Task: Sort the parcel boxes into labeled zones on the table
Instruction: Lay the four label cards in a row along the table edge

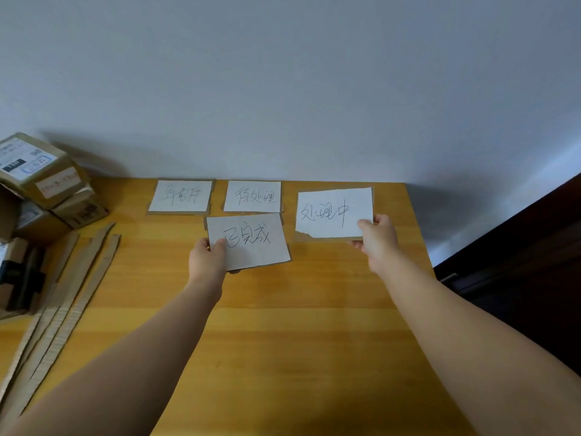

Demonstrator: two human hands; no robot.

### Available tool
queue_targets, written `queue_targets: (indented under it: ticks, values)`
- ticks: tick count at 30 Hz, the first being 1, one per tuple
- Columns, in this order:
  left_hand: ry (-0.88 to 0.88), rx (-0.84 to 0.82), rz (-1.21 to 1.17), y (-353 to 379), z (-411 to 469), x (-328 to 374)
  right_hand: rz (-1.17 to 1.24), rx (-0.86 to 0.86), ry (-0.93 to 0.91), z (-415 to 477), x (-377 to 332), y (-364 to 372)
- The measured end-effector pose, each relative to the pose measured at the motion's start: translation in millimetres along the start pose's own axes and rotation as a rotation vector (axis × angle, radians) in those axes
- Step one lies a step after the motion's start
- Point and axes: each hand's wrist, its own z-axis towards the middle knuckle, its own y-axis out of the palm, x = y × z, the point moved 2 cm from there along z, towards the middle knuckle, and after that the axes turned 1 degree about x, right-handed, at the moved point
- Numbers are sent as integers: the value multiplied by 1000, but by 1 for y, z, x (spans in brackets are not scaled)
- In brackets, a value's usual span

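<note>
From my end I see the left hand (206,258) pinching the near-left corner of the first label card (251,240), thumb curled onto the white handwritten face and fingers under it, with the card sitting slightly askew over the wooden table (283,325). The right hand (377,240) pinches the near-right corner of the second label card (333,214) in the same way, thumb on top. I cannot tell whether either card is touching the tabletop. Two more cards lie flat side by side at the table's far edge by the wall: the far-left card (182,196) and the far-middle card (253,196). The parcel boxes (41,180) are stacked at the far-left corner, well apart from both hands, the top one showing a white shipping label. Long cardboard strips (63,297) lie beside the stack, along the left side
</note>
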Motion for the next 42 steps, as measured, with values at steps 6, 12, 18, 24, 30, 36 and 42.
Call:
queue_targets:
  ticks: [6, 12, 18, 24, 30, 36, 42]
  values:
    - [-53, -8, 47, 18, 12, -7, -63, 36, 26, 39, 14, 6]
    - [-48, -57, 80, 43, 43, -1, -151, 22, 21, 83, 18, 28]
    - [-73, -90, 111, 66, 78, 5, -188, 51, 65, 126, 24, 42]
    - [-88, -110, 147, 81, 104, 1, -342, 124, 97, 156, 37, 42]
    - [-96, -123, 129, 98, 111, -4, -610, 160, 60, 179, 36, 47]
    - [-108, -119, 94, 107, 112, -4, -723, 202, 100, 188, 34, 55]
    - [-115, -122, 62, 112, 111, -2, -898, 205, 51, 191, 34, 56]
